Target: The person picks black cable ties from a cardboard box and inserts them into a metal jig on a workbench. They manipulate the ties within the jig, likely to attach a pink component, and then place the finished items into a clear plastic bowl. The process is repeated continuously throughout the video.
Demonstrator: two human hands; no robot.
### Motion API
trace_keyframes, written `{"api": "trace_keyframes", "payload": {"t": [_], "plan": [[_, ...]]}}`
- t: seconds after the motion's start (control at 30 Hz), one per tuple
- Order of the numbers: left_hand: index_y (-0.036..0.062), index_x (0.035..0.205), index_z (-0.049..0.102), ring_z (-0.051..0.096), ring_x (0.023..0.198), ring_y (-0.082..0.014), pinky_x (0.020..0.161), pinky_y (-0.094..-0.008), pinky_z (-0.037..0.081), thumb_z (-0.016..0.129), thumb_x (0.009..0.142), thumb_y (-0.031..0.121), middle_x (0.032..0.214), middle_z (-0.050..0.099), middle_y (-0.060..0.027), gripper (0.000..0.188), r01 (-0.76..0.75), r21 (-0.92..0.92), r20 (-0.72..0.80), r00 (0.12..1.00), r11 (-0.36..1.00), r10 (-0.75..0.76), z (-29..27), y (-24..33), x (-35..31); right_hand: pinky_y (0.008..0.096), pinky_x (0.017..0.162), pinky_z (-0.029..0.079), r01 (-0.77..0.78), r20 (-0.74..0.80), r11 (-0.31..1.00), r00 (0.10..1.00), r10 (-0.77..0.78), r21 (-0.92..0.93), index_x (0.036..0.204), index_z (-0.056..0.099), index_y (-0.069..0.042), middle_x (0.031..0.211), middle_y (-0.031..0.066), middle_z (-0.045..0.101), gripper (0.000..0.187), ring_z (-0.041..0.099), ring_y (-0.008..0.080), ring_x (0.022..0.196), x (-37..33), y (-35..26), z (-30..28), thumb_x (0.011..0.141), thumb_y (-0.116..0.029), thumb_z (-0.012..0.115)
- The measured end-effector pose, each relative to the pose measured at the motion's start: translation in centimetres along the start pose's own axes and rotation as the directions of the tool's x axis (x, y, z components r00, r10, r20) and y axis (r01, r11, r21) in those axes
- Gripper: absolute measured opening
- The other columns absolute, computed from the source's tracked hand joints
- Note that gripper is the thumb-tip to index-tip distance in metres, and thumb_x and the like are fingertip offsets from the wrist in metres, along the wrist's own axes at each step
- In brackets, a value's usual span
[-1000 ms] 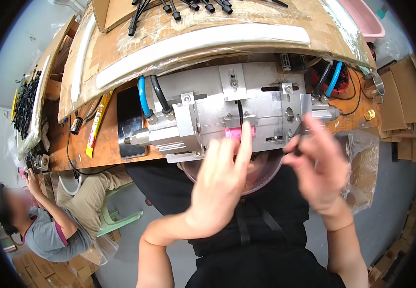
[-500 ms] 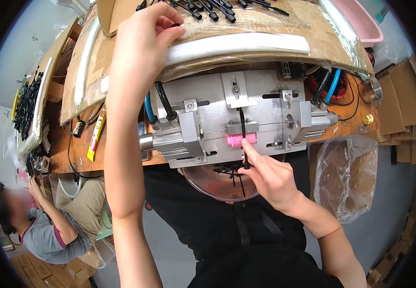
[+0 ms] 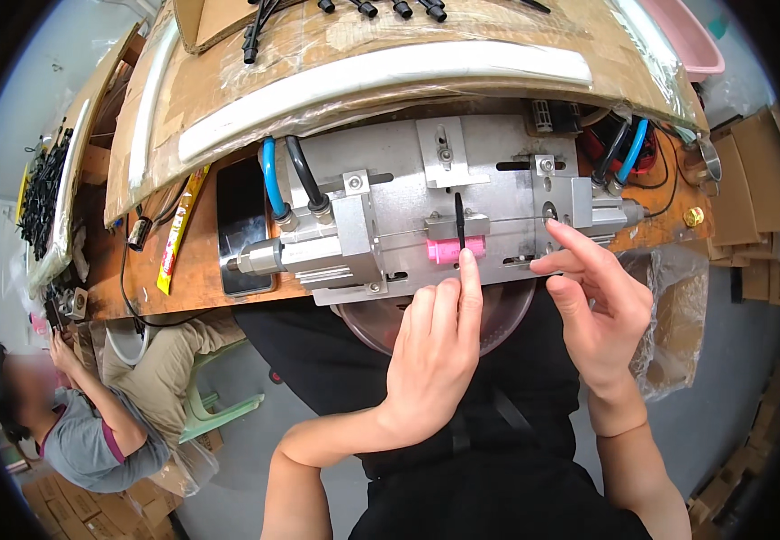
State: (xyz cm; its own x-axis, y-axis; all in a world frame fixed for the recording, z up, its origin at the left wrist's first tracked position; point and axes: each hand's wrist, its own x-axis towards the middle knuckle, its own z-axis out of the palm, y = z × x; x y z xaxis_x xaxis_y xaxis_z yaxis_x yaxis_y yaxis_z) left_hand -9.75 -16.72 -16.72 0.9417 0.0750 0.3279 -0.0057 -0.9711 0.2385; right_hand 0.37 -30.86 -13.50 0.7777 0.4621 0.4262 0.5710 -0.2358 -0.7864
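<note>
On the metal fixture plate [image 3: 399, 189] a thin black plastic rod [image 3: 459, 212] lies across a small metal block [image 3: 444, 223] and a pink block [image 3: 444, 251]. My left hand [image 3: 432, 360] is on the rod's near end, index finger stretched along it and the other fingers bent together; its thumb and the rod's lower end are hidden. To the right, my right hand [image 3: 608, 310] is raised with fingers apart and nothing in them, close to the right metal cylinder [image 3: 601, 211]. Below the plate's front edge sits a clear bowl [image 3: 370, 335], partly covered by my left hand.
Cardboard with black rods [image 3: 255, 40] rises behind the fixture. A left cylinder [image 3: 336, 256] with blue and black hoses, a phone [image 3: 242, 225] and a yellow packet [image 3: 179, 236] are at left. A co-worker [image 3: 93, 432] sits far left. Cartons [image 3: 750, 198] stand right.
My left hand has come down from the cardboard to the rod on the fixture. My right hand has let go of the rod there and moved right, opening. Fewer rods show in the bowl.
</note>
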Motion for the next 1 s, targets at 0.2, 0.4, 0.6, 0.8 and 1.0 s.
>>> {"api": "trace_keyframes", "payload": {"t": [0.2, 0.4, 0.6, 0.8, 1.0], "plan": [[-0.0109, 0.139, 0.041, 0.052, 0.083, -0.0207, 0.076, -0.0289, 0.048, 0.06, 0.074, -0.002, 0.096, 0.051, -0.0095, 0.069, -0.02, 0.044, 0.027, 0.999, 0.999, 0.019, -0.2, -0.2, 0.6, 0.0203, 0.063, 0.049, -0.053, 0.098, 0.999, 0.994, 0.051, 0.013, 0.123, 0.061, 0.006, 0.089, 0.0123, 0.07, 0.039, 0.067, 0.0128, 0.079, 0.0, -1.1, -1.2, 0.094, -0.021, 0.066], [-0.0001, 0.131, 0.056, 0.055, 0.086, -0.0273, 0.08, -0.0378, 0.047, 0.064, 0.079, -0.002, 0.091, 0.055, -0.0106, 0.053, -0.039, -0.165, -0.1, 0.995, 0.986, 0.023, -4.0, -2.5, 4.7, 0.0241, 0.058, 0.048, 0.317, -0.031, 0.923, 0.943, -0.331, -0.216, 0.109, 0.069, 0.002, 0.087, 0.011, 0.07, 0.027, 0.064, 0.0154, 0.069, 5.8, -0.9, -0.7, 0.083, -0.004, 0.073], [0.0018, 0.107, 0.063, 0.063, 0.084, -0.0236, 0.077, -0.0342, 0.05, 0.071, 0.083, 0.012, 0.09, 0.064, -0.015, 0.028, -0.181, 0.154, -0.393, 0.891, 0.971, 0.228, -6.5, -9.6, 20.5, 0.0405, 0.073, 0.056, 0.412, 0.186, 0.646, 0.902, -0.39, -0.643, 0.097, 0.066, 0.002, 0.1, 0.0243, 0.068, 0.028, 0.068, 0.0365, 0.092, 21.5, -1.6, 0.8, 0.093, -0.025, 0.06], [0.0025, 0.093, 0.066, 0.06, 0.083, -0.029, 0.073, -0.0402, 0.047, 0.073, 0.081, 0.014, 0.083, 0.062, -0.0125, 0.018, -0.337, 0.042, -0.213, 0.917, 0.941, 0.338, -7.1, -11.3, 20.8, 0.0454, 0.074, 0.051, 0.435, 0.438, 0.559, 0.889, -0.138, -0.706, 0.091, 0.066, -0.001, 0.088, 0.0211, 0.068, 0.018, 0.066, 0.038, 0.084, 24.1, -1.0, 1.1, 0.086, -0.017, 0.062], [0.0019, 0.093, 0.069, 0.061, 0.078, -0.0261, 0.072, -0.038, 0.049, 0.073, 0.082, 0.023, 0.082, 0.065, -0.0114, 0.024, -0.21, -0.06, 0.016, 0.977, 0.976, 0.211, -9.0, -11.1, 20.5, 0.0434, 0.074, 0.052, 0.387, 0.424, 0.636, 0.9, -0.103, -0.668, 0.086, 0.073, -0.004, 0.086, 0.0171, 0.069, 0.016, 0.068, 0.0344, 0.083, 23.3, -1.6, -0.3, 0.084, -0.018, 0.064]]}}
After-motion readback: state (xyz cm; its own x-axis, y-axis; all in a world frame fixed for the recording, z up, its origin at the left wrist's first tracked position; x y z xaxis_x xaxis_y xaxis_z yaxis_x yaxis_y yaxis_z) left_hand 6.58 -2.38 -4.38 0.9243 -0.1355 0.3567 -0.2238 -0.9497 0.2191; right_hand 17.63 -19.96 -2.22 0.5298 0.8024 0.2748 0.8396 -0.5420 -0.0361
